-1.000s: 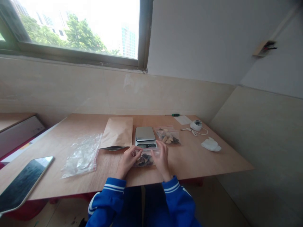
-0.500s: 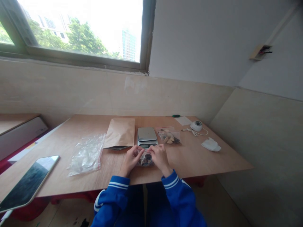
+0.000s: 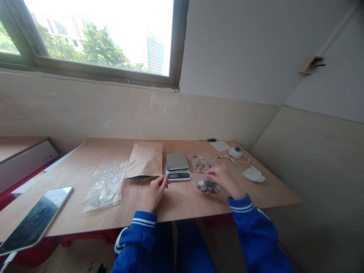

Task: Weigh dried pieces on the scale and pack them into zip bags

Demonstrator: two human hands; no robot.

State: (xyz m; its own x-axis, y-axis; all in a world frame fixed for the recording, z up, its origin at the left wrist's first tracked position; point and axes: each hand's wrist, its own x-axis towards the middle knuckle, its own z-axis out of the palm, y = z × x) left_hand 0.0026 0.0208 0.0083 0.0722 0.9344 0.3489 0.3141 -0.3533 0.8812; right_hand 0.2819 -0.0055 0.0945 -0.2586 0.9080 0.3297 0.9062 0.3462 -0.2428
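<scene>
My right hand (image 3: 223, 176) pinches the top edge of a clear zip bag (image 3: 209, 186) of dark dried pieces, which lies on the table right of the kitchen scale (image 3: 176, 162). Just behind it are more clear zip bags (image 3: 203, 163) with pale and dark pieces, partly covered by my fingers. My left hand (image 3: 157, 189) rests in front of the scale's left corner, fingers curled together with nothing visible in them. Close to it, the dark open mouth of a brown paper pouch (image 3: 145, 161) faces me. The scale's steel platform is bare.
Empty clear plastic bags (image 3: 104, 185) lie left of the pouch. A phone (image 3: 35, 220) with a cable is at the table's left edge. On the right are a white dome camera (image 3: 236, 151) with its cord, a crumpled white tissue (image 3: 253, 174), paper (image 3: 220, 146) and a green-handled screwdriver (image 3: 211, 140).
My right hand has moved right with the zip bag of dark pieces, from in front of the scale to beside the other bags. The left hand has let go of it and stayed near the scale.
</scene>
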